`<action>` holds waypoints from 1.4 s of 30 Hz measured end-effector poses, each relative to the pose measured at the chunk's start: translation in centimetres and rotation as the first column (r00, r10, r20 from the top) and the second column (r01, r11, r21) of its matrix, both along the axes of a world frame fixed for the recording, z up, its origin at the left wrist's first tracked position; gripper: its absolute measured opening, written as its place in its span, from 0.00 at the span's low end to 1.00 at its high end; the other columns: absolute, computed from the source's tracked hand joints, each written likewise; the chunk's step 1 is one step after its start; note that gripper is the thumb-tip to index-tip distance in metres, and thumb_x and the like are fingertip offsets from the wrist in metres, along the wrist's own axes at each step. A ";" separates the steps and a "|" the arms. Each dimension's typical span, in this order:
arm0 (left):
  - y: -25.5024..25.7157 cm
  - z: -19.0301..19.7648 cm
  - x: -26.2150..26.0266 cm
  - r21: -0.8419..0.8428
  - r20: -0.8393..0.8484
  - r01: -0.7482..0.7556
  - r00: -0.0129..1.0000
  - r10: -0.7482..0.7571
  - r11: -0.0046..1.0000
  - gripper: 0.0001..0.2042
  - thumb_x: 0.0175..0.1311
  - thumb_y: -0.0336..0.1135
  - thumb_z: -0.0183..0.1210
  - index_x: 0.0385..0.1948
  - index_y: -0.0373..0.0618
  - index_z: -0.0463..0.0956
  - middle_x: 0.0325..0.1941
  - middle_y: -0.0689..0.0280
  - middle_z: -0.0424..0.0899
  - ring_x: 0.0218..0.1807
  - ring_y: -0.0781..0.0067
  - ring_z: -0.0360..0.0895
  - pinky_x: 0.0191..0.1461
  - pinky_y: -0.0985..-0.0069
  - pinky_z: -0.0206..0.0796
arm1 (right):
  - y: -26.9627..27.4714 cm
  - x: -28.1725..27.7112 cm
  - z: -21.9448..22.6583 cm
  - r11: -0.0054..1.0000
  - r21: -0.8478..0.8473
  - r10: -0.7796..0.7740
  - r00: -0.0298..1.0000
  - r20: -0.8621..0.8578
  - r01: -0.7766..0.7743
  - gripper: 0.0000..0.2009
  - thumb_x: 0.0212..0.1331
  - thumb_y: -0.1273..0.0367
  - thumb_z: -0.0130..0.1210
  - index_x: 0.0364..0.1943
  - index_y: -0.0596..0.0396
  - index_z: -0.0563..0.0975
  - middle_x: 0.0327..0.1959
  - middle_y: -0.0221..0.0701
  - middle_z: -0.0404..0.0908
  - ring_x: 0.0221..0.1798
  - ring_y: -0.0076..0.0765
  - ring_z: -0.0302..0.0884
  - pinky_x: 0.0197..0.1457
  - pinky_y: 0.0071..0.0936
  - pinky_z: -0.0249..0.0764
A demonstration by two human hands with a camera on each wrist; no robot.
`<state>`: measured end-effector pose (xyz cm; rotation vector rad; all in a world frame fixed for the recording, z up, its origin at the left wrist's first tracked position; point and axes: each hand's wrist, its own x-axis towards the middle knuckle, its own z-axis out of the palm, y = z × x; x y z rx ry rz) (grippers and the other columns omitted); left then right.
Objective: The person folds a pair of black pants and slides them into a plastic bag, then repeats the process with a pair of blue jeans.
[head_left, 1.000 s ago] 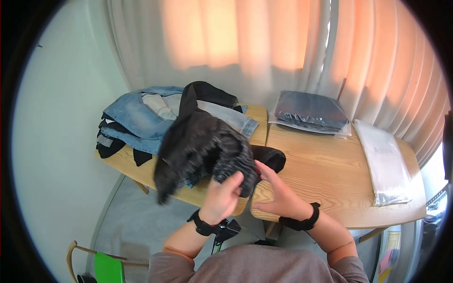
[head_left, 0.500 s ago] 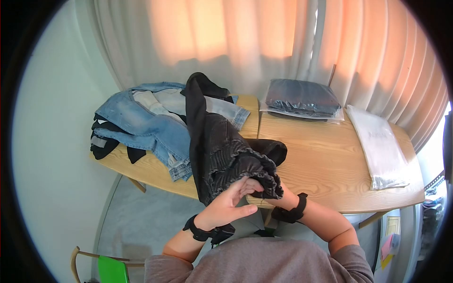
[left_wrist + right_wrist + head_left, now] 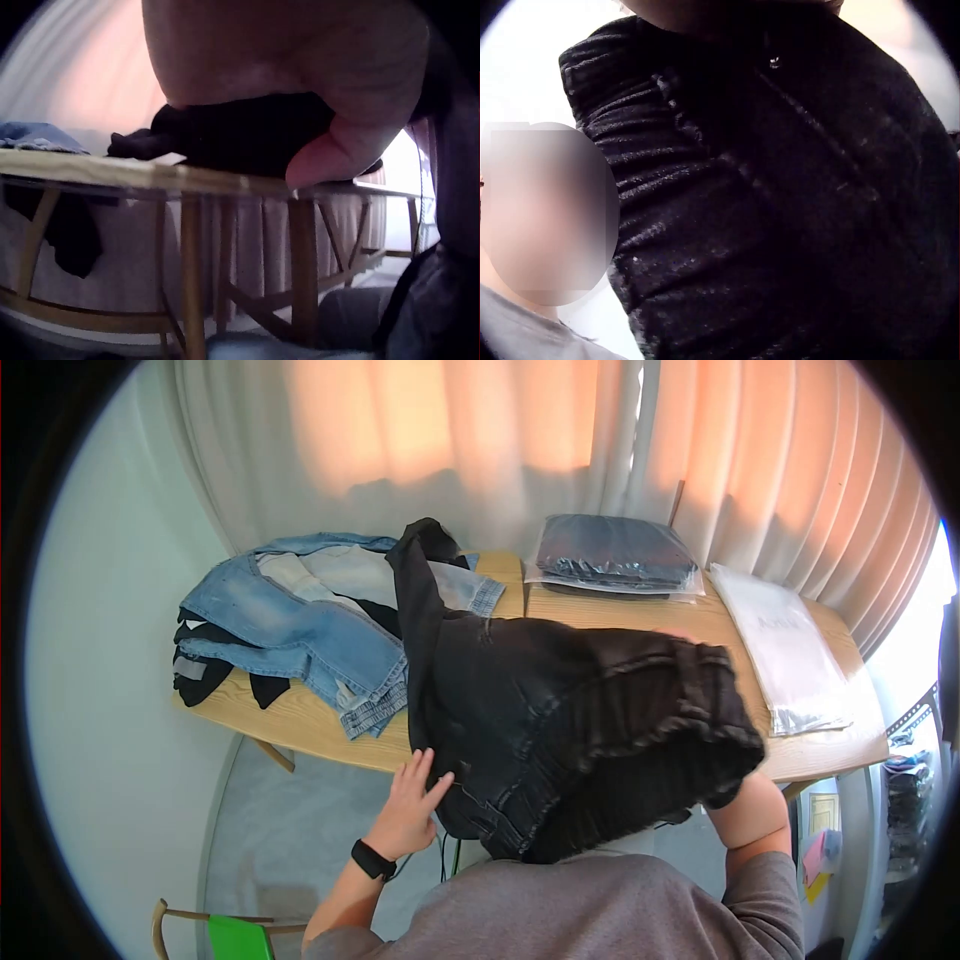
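A pair of black jeans (image 3: 590,705) with a gathered elastic waistband lies across the table gap, its wide waist opening lifted toward my body. My left hand (image 3: 406,808) touches the near left side of the jeans with fingers spread and fairly straight. In the left wrist view, the left thumb and palm (image 3: 345,146) show close to dark cloth. My right hand (image 3: 697,13) is at the top of the raised jeans in the right wrist view, holding them up; its fingers are hidden. In the head view the cloth covers most of that hand.
Blue jeans (image 3: 300,615) lie piled with dark garments on the left wooden table (image 3: 330,730). A plastic-bagged stack of dark clothes (image 3: 615,550) and a flat clear-wrapped packet (image 3: 785,645) lie on the right table. A green chair (image 3: 240,937) stands at lower left.
My right hand has swung right, lifting and spreading the jeans' waist, which was bunched between both hands. My left hand has moved left from the waistband to the jeans' side.
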<state>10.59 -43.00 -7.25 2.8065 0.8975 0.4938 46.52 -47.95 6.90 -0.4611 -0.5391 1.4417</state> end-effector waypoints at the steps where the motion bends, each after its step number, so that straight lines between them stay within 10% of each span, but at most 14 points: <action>1: 0.1 -1.2 0.5 0.075 -0.083 0.027 0.996 -0.021 0.997 0.35 0.40 0.23 0.58 0.59 0.51 0.64 0.69 0.48 0.52 0.71 0.43 0.47 0.68 0.42 0.42 | -1.5 1.2 -0.2 0.999 0.005 -0.051 0.999 0.018 0.051 0.15 0.65 0.73 0.39 0.52 0.66 0.69 0.48 0.38 0.77 0.52 0.34 0.74 0.58 0.29 0.71; 5: -0.5 -2.1 4.9 0.168 0.190 0.233 0.946 -0.263 0.958 0.36 0.36 0.31 0.66 0.57 0.47 0.66 0.68 0.55 0.58 0.70 0.50 0.52 0.66 0.42 0.44 | -7.7 5.5 -0.6 0.965 0.009 -0.261 0.961 0.091 0.262 0.14 0.65 0.73 0.41 0.50 0.65 0.71 0.48 0.39 0.77 0.52 0.35 0.74 0.58 0.29 0.71; 8: 0.8 1.7 10.3 0.369 0.334 0.484 0.728 -0.599 0.794 0.20 0.50 0.27 0.52 0.49 0.47 0.73 0.55 0.50 0.73 0.55 0.54 0.72 0.59 0.56 0.63 | -12.3 6.7 -1.1 0.909 -0.009 -0.410 0.899 0.152 0.416 0.13 0.64 0.72 0.43 0.49 0.65 0.71 0.47 0.39 0.78 0.51 0.36 0.75 0.58 0.29 0.71; 13: 1.2 11.6 16.7 -0.029 0.660 0.675 0.567 -0.493 0.737 0.21 0.40 0.16 0.58 0.42 0.40 0.76 0.44 0.56 0.80 0.49 0.58 0.78 0.52 0.71 0.69 | -19.5 14.0 1.6 0.759 0.023 -0.628 0.724 0.286 0.650 0.13 0.64 0.72 0.45 0.47 0.65 0.73 0.46 0.40 0.78 0.50 0.37 0.75 0.57 0.30 0.71; 15: 1.5 16.7 19.9 0.294 0.693 0.662 0.350 -0.630 0.690 0.20 0.41 0.13 0.51 0.41 0.37 0.76 0.41 0.54 0.81 0.45 0.56 0.78 0.52 0.72 0.68 | -22.7 15.2 3.4 0.677 0.079 -0.710 0.619 0.336 0.732 0.12 0.64 0.72 0.46 0.47 0.65 0.74 0.46 0.40 0.78 0.50 0.38 0.75 0.57 0.30 0.71; 19: -2.3 26.1 25.0 0.282 0.820 0.657 0.213 -0.531 0.699 0.11 0.60 0.30 0.53 0.43 0.41 0.76 0.36 0.53 0.82 0.38 0.54 0.79 0.41 0.72 0.69 | -30.3 16.4 6.2 0.412 0.066 -0.811 0.332 0.482 0.909 0.11 0.63 0.69 0.49 0.43 0.62 0.76 0.44 0.37 0.79 0.46 0.37 0.76 0.54 0.28 0.72; 20: -3.8 29.3 24.8 0.200 0.765 0.765 0.269 -0.585 0.613 0.17 0.67 0.38 0.46 0.50 0.37 0.72 0.49 0.45 0.77 0.52 0.54 0.76 0.56 0.71 0.65 | -33.9 16.8 6.5 0.395 0.069 -0.798 0.305 0.520 0.916 0.10 0.62 0.70 0.49 0.42 0.62 0.76 0.44 0.35 0.79 0.46 0.36 0.75 0.54 0.27 0.71; 22: -6.1 32.1 25.8 0.104 0.688 0.899 0.244 -0.684 0.425 0.15 0.67 0.37 0.45 0.44 0.33 0.74 0.41 0.47 0.80 0.42 0.59 0.77 0.48 0.70 0.68 | -40.6 16.9 7.5 0.198 0.098 -0.812 0.107 0.574 0.975 0.11 0.62 0.69 0.49 0.43 0.62 0.75 0.44 0.33 0.79 0.46 0.34 0.74 0.56 0.26 0.67; 24: -8.4 34.1 28.9 0.578 0.326 0.751 0.149 -0.934 0.321 0.15 0.68 0.37 0.43 0.44 0.35 0.74 0.39 0.51 0.80 0.39 0.61 0.78 0.45 0.70 0.69 | -46.3 14.2 8.9 0.168 0.089 -0.816 0.088 0.571 0.982 0.12 0.63 0.67 0.49 0.44 0.60 0.75 0.44 0.32 0.78 0.47 0.34 0.72 0.57 0.27 0.65; 31: -18.4 34.9 37.7 0.040 0.682 0.927 -0.298 -0.668 -0.374 0.15 0.68 0.37 0.44 0.45 0.38 0.74 0.40 0.53 0.81 0.40 0.61 0.78 0.45 0.70 0.70 | -66.1 5.1 11.3 -0.350 0.256 -0.638 -0.430 0.639 0.901 0.14 0.65 0.64 0.47 0.48 0.59 0.74 0.44 0.29 0.77 0.45 0.29 0.72 0.52 0.24 0.67; 36: -28.2 33.1 42.2 -0.277 0.902 0.412 -0.201 -0.383 -0.868 0.15 0.69 0.38 0.44 0.47 0.40 0.74 0.42 0.55 0.81 0.41 0.60 0.79 0.45 0.71 0.70 | -67.5 0.5 9.0 -0.480 0.399 -0.420 -0.604 0.677 0.781 0.14 0.66 0.64 0.43 0.46 0.56 0.75 0.39 0.26 0.76 0.40 0.24 0.71 0.45 0.24 0.67; 38: -28.4 30.0 43.1 -0.035 0.724 0.999 0.047 -0.689 0.032 0.14 0.64 0.35 0.54 0.46 0.36 0.76 0.46 0.59 0.81 0.45 0.67 0.76 0.52 0.78 0.64 | -72.0 1.7 6.2 -0.571 0.394 -0.274 -0.619 0.736 0.720 0.12 0.65 0.66 0.41 0.40 0.56 0.76 0.36 0.26 0.76 0.38 0.22 0.69 0.41 0.24 0.67; 40: -26.6 27.5 46.3 -0.198 0.634 0.972 0.224 -0.740 0.124 0.14 0.64 0.34 0.53 0.46 0.34 0.75 0.45 0.59 0.81 0.46 0.69 0.76 0.53 0.78 0.64 | -63.0 0.3 5.5 -0.634 0.500 0.121 -0.563 0.817 0.590 0.11 0.63 0.67 0.42 0.34 0.55 0.76 0.32 0.25 0.74 0.35 0.21 0.68 0.38 0.23 0.65; 42: -26.2 27.8 44.4 -0.636 0.737 0.743 0.503 -0.451 -0.211 0.14 0.65 0.31 0.51 0.47 0.31 0.73 0.45 0.59 0.80 0.46 0.69 0.76 0.53 0.76 0.65 | -61.8 0.8 5.3 -0.509 0.486 -0.091 -0.606 0.790 0.710 0.11 0.62 0.67 0.41 0.32 0.55 0.76 0.31 0.25 0.75 0.34 0.22 0.69 0.39 0.23 0.66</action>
